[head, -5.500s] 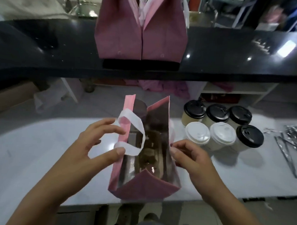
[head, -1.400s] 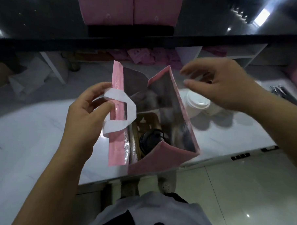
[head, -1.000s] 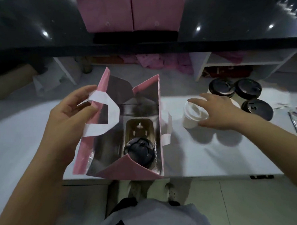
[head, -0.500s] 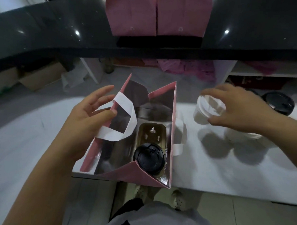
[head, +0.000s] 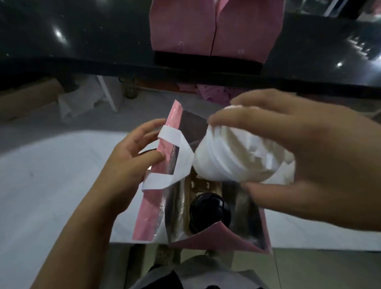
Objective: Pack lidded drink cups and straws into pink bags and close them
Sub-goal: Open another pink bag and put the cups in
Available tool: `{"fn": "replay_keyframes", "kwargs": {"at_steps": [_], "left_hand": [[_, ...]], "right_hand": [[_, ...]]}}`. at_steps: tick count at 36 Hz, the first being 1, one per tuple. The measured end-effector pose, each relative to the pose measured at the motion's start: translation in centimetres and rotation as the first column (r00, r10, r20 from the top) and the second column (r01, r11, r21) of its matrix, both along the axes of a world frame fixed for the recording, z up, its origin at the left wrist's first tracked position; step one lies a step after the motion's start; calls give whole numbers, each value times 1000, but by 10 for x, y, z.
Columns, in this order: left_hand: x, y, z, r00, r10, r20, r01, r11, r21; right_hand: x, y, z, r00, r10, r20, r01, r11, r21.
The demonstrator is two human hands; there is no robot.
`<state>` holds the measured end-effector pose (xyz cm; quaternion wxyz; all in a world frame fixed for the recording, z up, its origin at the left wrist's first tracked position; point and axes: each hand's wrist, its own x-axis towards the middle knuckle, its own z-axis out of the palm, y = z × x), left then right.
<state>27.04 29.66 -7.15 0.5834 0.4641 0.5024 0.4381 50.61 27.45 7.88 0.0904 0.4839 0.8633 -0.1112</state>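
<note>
Right hand [head: 304, 162] grips white cup [head: 232, 157] above bag [head: 152, 199] on white counter [head: 41, 181].

— What runs across the far side?
— A glossy black counter [head: 80, 41], with bright glints of light on its left and right parts.
— And nearer?
— A white worktop [head: 41, 181] spreads out to the left. Past it, below the counter at far left, a brown cardboard box [head: 23, 97] lies beside a crumpled white sheet [head: 78, 102] and a slanting white post [head: 107, 95]. Pale floor tiles [head: 321, 279] show near right.
</note>
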Motion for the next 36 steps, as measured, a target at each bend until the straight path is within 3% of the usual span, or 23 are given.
{"fn": "replay_keyframes", "kwargs": {"at_steps": [4, 13, 22, 36], "left_hand": [[-8, 2, -8, 998, -14, 61, 14, 1000, 2], [-15, 10, -16, 992, -61, 106, 63, 998, -15], [-21, 17, -16, 988, -114, 108, 119, 992, -43], [-24, 25, -18, 978, -165, 129, 172, 984, -51]], "right_hand": [[-22, 5, -28, 998, 9, -65, -10, 1000, -10], [-38, 37, -100, 993, -107, 42, 109, 993, -34], [-40, 60, -152, 979, -199, 47, 203, 974, -101], [-43, 74, -173, 973, -222, 65, 230, 954, -190]]}}
